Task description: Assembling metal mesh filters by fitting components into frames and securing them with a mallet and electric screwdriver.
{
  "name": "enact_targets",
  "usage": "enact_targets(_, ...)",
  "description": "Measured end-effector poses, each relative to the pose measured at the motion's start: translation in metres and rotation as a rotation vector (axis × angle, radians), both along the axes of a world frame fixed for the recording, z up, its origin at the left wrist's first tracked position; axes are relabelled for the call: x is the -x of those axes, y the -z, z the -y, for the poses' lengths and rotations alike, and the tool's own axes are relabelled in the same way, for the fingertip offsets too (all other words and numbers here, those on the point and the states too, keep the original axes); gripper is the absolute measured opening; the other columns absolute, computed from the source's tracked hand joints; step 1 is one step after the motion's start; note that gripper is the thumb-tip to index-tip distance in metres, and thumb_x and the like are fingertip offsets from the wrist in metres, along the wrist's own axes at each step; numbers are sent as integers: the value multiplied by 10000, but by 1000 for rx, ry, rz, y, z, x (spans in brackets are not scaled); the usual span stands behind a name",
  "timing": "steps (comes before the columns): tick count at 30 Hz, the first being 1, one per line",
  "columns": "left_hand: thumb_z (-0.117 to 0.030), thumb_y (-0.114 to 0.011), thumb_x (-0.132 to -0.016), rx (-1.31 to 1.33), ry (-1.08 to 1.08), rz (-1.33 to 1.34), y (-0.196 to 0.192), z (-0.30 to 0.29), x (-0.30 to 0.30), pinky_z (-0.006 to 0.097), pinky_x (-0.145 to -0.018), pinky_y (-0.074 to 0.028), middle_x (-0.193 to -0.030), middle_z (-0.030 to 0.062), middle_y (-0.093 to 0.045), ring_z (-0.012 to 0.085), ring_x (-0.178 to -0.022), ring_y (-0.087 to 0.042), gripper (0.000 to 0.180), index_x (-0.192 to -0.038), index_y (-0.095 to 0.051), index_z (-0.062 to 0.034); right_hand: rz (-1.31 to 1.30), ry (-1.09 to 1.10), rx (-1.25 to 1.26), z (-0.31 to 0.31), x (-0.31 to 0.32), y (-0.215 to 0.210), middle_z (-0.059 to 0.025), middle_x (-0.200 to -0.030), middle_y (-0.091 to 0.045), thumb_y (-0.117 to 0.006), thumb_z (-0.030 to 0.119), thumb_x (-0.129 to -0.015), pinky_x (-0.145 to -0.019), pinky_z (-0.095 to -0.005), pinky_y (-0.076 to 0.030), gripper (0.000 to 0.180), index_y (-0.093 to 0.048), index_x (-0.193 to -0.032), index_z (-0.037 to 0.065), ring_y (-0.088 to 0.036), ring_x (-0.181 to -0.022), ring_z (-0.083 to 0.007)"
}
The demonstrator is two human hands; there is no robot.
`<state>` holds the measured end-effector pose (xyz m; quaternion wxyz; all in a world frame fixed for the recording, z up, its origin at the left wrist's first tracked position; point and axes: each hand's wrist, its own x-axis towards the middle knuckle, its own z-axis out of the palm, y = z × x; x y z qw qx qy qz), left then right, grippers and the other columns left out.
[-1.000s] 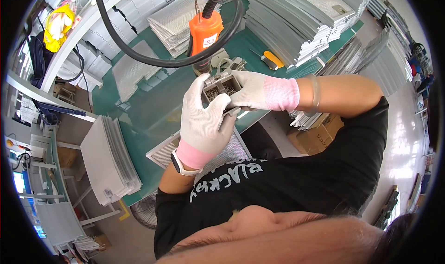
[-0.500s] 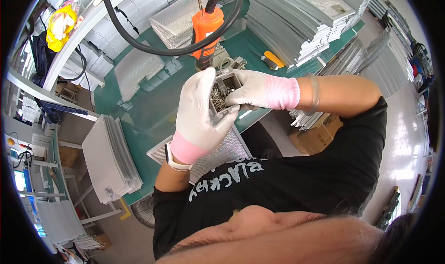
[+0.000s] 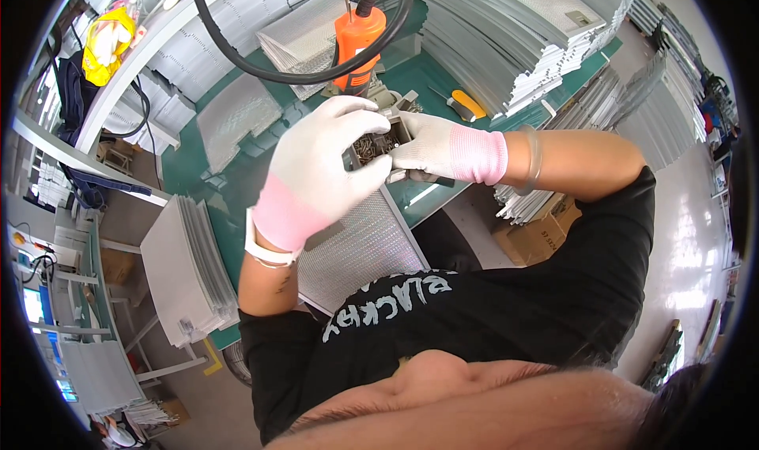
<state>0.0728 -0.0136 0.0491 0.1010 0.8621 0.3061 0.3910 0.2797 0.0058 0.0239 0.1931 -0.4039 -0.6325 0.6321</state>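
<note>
A small grey metal box of screws (image 3: pixel 367 149) is held between my two gloved hands, its open top facing up. My left hand (image 3: pixel 326 154) spans the box's left side, thumb at the near edge and bent fingers at the far edge. My right hand (image 3: pixel 431 145) grips the right side, with its fingertips by the near rim. Both gloves are white with pink cuffs, and they cover much of the box. Just beyond hangs an orange electric screwdriver (image 3: pixel 357 43) with a black cable, touched by neither hand.
A perforated metal panel (image 3: pixel 364 244) lies on the green table (image 3: pixel 237 185) before me. Stacks of thin panels stand at the far right (image 3: pixel 490 39) and left (image 3: pixel 186 272). A yellow-handled screwdriver (image 3: pixel 466 105) lies beyond my right hand. A cardboard box (image 3: pixel 538 233) sits below the table.
My left hand has turned and its wrist has shifted left, the fingers now bent over the box. My right fingers have drawn back from the screws toward the box's right side.
</note>
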Motion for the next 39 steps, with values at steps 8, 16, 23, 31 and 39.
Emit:
enact_targets(8,-134,-706,-808,-75,18,-578,-32,-9,-2,384,-769,-557,-1073,115,-689,325,-889,-686,210,-987,-683,-27,16,2,-13,4,4,-11,9,-773,-615,-639,236,-835,-544,-232,-443,321,-623,-1095,49,-536,-605,-68)
enact_targets(16,-187,-704,-846,-277,190,-469,-13,-20,8,391,-840,-557,-1118,154,-675,341,-949,-680,309,-1108,-666,-27,18,-17,58,-14,0,11,-3,-748,-616,-675,245,-833,-467,-229,-401,260,-625,-996,49,-521,-564,-70)
enact_targets(23,-264,-839,-718,106,183,-106,20,-15,8,421,-1004,-476,-1248,180,-600,360,-1139,-593,509,-1129,-655,-27,16,-7,26,-6,-8,10,-2,-721,-575,-695,268,-832,-477,-222,-396,296,-602,-955,15,-493,-569,-65)
enact_targets(31,-217,-854,-685,74,213,22,46,-15,6,431,-996,-475,-1277,179,-579,360,-1149,-581,537,-1149,-641,-50,136,-94,3,3,-16,-5,-38,-820,-575,-660,425,-863,-576,-248,-447,480,-600,-1043,-16,-520,-680,-101)
enact_targets(39,-147,-816,-657,-38,152,99,55,-10,-2,455,-1000,-449,-1265,187,-548,376,-1148,-544,573,-1170,-578,-53,123,-86,-17,7,-17,-9,-70,-929,-591,-622,506,-883,-661,-263,-495,563,-607,-1086,-18,-569,-767,-135)
